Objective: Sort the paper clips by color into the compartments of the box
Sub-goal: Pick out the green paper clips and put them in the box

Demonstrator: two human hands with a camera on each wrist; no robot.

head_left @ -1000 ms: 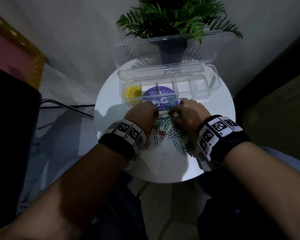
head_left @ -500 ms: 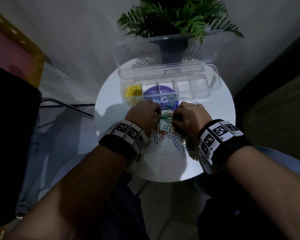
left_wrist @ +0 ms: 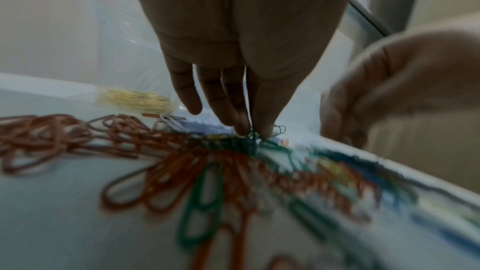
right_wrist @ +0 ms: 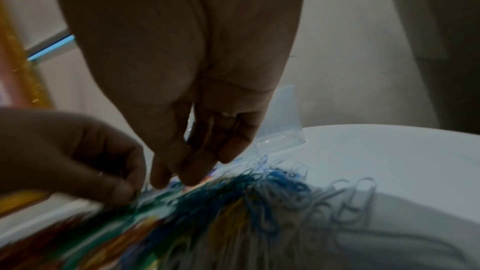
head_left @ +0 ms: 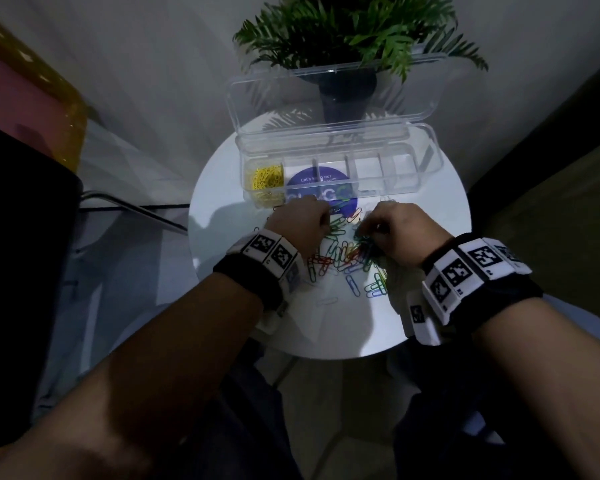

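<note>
The clips were heaped in a tangle of red, green and blue on the worktop just before the open box, whose leftmost compartment was filled with yellow clips. A green clip was pinched at the left grip; whether anything was held in the curled right grip could not be told. The clips were judged light, springy and slippery, prone to hooking together, so each is best taken by one looped end.
</note>
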